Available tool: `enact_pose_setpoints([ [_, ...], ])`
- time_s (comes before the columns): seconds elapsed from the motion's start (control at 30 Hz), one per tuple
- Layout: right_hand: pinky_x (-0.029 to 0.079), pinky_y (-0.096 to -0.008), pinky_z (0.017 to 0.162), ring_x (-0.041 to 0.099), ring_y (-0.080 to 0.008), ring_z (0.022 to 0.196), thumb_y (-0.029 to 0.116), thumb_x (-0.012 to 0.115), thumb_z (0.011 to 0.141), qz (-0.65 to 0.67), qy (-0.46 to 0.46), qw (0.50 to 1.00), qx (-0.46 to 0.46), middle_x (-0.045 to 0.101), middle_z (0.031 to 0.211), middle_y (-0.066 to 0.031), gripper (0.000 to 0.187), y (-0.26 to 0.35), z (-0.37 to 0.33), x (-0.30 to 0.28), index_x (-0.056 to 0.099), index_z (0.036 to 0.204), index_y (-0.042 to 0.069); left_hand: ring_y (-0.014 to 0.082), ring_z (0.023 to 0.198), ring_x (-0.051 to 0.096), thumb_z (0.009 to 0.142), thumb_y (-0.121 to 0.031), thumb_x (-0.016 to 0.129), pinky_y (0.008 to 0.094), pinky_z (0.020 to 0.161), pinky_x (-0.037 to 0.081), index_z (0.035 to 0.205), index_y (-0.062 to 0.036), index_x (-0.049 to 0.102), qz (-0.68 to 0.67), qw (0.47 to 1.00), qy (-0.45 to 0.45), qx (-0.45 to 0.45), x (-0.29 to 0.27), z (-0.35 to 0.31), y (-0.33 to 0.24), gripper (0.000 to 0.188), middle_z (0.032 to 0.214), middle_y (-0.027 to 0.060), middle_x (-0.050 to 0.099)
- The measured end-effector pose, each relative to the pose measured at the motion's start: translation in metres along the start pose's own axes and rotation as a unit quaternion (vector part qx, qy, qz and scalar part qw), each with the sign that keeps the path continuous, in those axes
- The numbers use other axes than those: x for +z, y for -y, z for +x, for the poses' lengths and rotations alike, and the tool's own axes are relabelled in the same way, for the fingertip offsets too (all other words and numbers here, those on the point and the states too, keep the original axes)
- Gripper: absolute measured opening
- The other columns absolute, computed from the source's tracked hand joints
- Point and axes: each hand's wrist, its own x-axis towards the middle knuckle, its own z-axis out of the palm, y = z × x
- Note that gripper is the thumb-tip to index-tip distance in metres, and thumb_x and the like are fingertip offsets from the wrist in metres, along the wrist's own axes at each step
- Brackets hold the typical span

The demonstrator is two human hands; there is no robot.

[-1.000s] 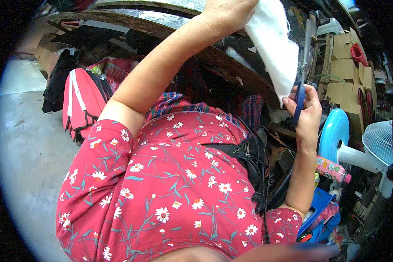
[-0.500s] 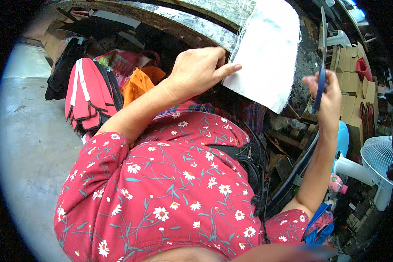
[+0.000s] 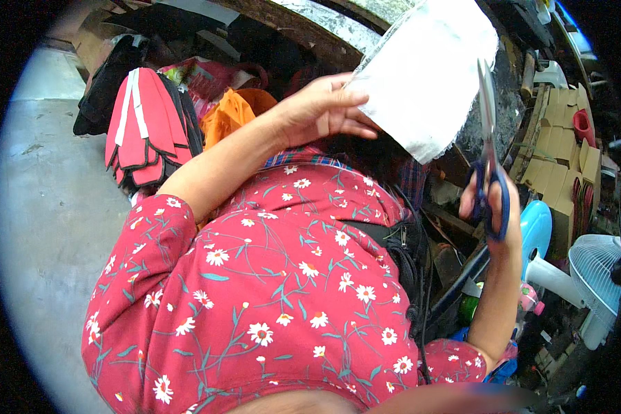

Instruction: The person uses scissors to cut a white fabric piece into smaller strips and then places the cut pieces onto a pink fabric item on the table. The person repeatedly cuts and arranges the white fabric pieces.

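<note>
My left hand (image 3: 328,110) has hold of the near left corner of a white cloth piece (image 3: 428,76), thumb along its edge and fingers partly beneath. The cloth has frayed edges and slants over the front of the worktable (image 3: 324,26). Just right of the cloth, my right hand (image 3: 507,224) grips scissors (image 3: 488,148) by their dark blue handles. Their long metal blades point away from me, the tips slightly parted and near the cloth's right edge, apparently apart from it.
At left hang red pieces with black edging (image 3: 145,124), beside an orange cloth (image 3: 231,117). Flattened tan cardboard boxes (image 3: 552,145) are stacked at right. Nearer stands a blue and white fan (image 3: 593,269). Black cables (image 3: 424,290) run beside my waist.
My right hand has drawn nearer to me and turned, bringing the scissors into fuller view with blades slightly parted. The cloth's near end has shifted left and tilted; my left fingers have loosened somewhat.
</note>
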Motion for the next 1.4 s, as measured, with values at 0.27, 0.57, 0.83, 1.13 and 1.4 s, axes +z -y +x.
enact_pose_setpoints([
  [0.27,0.05,-0.0289,0.069,0.066,-0.0198,0.076,0.07,0.06,0.081,0.052,0.094,0.981,0.162,0.064,0.082,-0.011,0.072,-0.03,-0.086,-0.007,0.054,0.106,0.002,0.0153,0.088,0.06,0.082,-0.03,0.077,0.0284,0.08,0.05,0.118,0.001,0.06,0.417,0.886,0.174,-0.107,0.018,0.028,0.035,0.051,0.103,0.0074,0.066],
  [0.57,0.044,-0.0251,0.067,0.057,-0.0121,0.069,0.058,0.057,0.09,0.033,0.042,0.986,0.16,0.061,0.075,-0.0062,0.057,-0.043,-0.081,0.017,0.054,0.105,0.003,0.0054,0.059,0.049,0.094,-0.035,0.063,0.0196,0.051,0.037,0.097,-0.0069,0.066,0.202,0.97,0.006,-0.132,0.067,0.029,0.053,0.028,0.076,0.0006,0.064],
  [0.83,0.041,-0.0242,0.05,0.051,-0.0114,0.051,0.058,0.055,0.092,0.078,0.002,0.986,0.144,0.054,0.062,-0.0046,0.055,-0.027,-0.078,0.044,0.052,0.096,0.002,0.0062,0.059,0.051,0.095,-0.037,0.061,0.0209,0.053,0.039,0.092,-0.0073,0.065,0.214,0.974,0.001,-0.071,0.078,0.029,0.055,0.03,0.073,-0.0002,0.063],
  [1.13,0.038,-0.0217,0.043,0.048,-0.0088,0.045,0.056,0.056,0.093,0.101,-0.004,0.985,0.14,0.051,0.058,-0.0024,0.052,-0.019,-0.079,0.048,0.052,0.089,0.004,0.0069,0.059,0.051,0.094,-0.036,0.062,0.022,0.054,0.041,0.089,-0.0073,0.065,0.196,0.977,0.002,-0.085,0.074,0.029,0.053,0.03,0.071,0.0003,0.062],
  [1.4,0.039,-0.0233,0.045,0.047,-0.0099,0.046,0.071,0.052,0.086,0.051,-0.016,0.99,0.128,0.048,0.056,-0.001,0.068,-0.023,-0.056,0.054,0.052,0.093,0.003,0.0071,0.059,0.053,0.094,-0.034,0.063,0.0225,0.053,0.042,0.088,-0.0068,0.066,0.225,0.974,0.026,-0.028,0.072,0.026,0.052,0.028,0.071,-0.0001,0.063],
])
